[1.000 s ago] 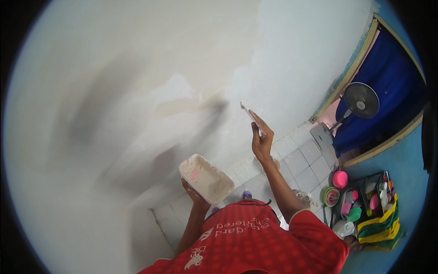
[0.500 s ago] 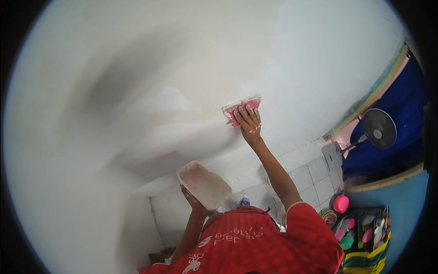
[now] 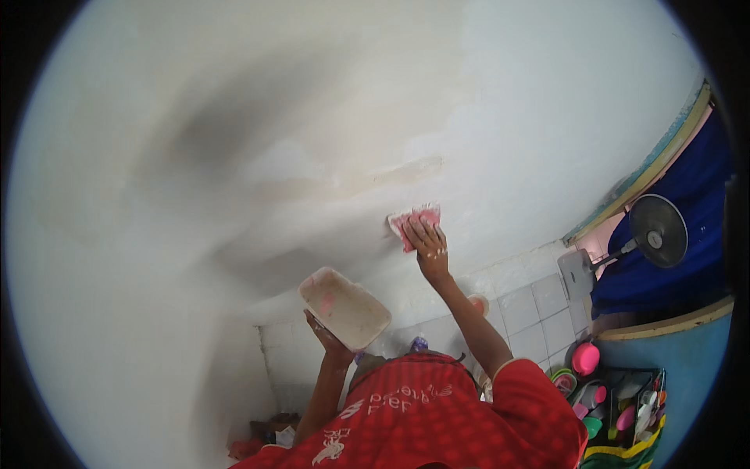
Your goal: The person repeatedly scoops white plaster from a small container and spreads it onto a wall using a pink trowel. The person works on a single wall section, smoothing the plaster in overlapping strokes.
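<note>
Your right hand (image 3: pixel 427 241) is raised on an outstretched arm, fingers spread and pressed flat on a pink spreading tool (image 3: pixel 414 220) that lies against the white wall (image 3: pixel 547 109); the tool's blade shows above and to the left of your fingertips, smeared pale. Just above it runs a tan, uneven streak of filler (image 3: pixel 375 178) across the plaster, with a darker grey patch (image 3: pixel 211 137) farther left. Your left hand (image 3: pixel 328 336) is lower and closer to your body, cupped under a shallow rectangular tray (image 3: pixel 344 307), gripping its underside; the tray is tilted, its inside coated whitish with a pink tinge. The two hands are apart, the tray below and left of the tool. Below them the red shirt (image 3: pixel 437 418) fills the lower edge. Beyond your right arm, white floor tiles (image 3: pixel 531 313) show. Farther right stands a fan (image 3: pixel 658 231) before a blue curtain (image 3: pixel 703 195), and near the lower right a rack of colourful plastic containers (image 3: pixel 617 406).
</note>
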{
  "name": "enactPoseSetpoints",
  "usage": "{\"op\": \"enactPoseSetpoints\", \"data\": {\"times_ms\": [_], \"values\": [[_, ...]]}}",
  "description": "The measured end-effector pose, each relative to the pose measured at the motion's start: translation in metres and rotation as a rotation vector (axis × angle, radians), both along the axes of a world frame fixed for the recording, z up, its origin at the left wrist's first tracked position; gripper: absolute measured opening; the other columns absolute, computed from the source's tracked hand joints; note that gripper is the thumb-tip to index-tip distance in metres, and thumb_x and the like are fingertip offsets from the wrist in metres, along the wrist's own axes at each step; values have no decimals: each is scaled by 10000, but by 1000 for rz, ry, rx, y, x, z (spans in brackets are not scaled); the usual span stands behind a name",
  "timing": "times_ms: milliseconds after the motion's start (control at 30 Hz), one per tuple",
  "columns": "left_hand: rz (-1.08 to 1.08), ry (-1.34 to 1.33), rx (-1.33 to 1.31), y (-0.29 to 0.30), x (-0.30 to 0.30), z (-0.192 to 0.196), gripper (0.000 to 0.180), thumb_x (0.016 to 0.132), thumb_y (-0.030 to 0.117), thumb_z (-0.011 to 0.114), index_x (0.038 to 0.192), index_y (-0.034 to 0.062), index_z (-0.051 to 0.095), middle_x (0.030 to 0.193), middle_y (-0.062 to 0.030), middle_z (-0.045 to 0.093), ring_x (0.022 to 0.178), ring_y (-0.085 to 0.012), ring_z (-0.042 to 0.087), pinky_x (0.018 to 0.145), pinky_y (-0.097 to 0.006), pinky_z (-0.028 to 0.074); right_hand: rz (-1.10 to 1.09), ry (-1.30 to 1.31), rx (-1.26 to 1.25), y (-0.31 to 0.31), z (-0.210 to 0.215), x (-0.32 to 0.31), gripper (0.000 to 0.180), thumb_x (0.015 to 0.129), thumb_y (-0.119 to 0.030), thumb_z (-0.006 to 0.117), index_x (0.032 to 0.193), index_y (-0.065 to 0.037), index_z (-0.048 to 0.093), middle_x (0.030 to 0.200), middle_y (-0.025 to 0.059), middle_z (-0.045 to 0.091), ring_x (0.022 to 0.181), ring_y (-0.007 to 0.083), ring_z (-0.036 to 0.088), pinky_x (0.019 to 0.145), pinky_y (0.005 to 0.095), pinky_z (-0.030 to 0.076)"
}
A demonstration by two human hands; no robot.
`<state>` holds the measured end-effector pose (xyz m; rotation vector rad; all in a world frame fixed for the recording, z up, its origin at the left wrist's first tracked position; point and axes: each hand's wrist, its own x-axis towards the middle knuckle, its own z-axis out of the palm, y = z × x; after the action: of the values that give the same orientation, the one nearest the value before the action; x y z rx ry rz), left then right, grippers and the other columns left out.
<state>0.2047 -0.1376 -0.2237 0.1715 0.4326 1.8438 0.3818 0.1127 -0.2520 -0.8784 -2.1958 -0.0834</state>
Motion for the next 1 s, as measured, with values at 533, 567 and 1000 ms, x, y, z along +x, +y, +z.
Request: {"op": "enactPoseSetpoints", "data": {"times_ms": [533,567,1000], "values": [[-147,-37,3,52,11,80,890,964,848,296,1517,171,465,1419,-107,581,1288,-326,600,1045,-549,528,-270,653,-400,33,179,41,356,1079,-101,505,1385,46,615,1265,284,703,1195,428,684,1001,455,525],[-158,-50,15,49,6,76,888,965,848,296,1516,172,464,1417,-107,581,1287,-328,601,1046,-549,528,-341,635,-363,28,200,38,360,1086,-115,496,1383,52,614,1250,291,706,1188,429,687,996,455,527],[-140,6,-6,58,-46,71,837,1000,810,249,1538,192,424,1411,-77,576,1295,-292,597,1056,-544,529,-423,682,-114,38,250,-17,385,1108,-149,449,1430,-9,606,1394,227,656,1262,389,656,1038,433,522]]}}
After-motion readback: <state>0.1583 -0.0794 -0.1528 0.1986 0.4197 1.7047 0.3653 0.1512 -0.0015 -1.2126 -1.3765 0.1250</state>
